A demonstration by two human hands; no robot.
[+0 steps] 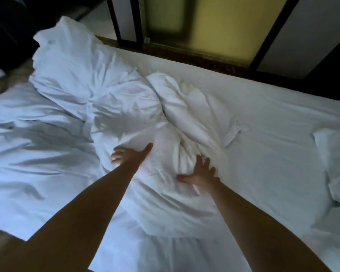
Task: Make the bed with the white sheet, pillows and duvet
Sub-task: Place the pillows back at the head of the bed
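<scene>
Both hands — grip released, flat on crumpled duvet; white sheet — dim room.

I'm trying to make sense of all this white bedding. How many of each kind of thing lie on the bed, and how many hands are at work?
Duvet, bunched up: 1
Pillow, at the right edge: 1
Sheet, over the mattress: 1
Hands, left hand and right hand, both on the duvet: 2
Total: 5
</scene>
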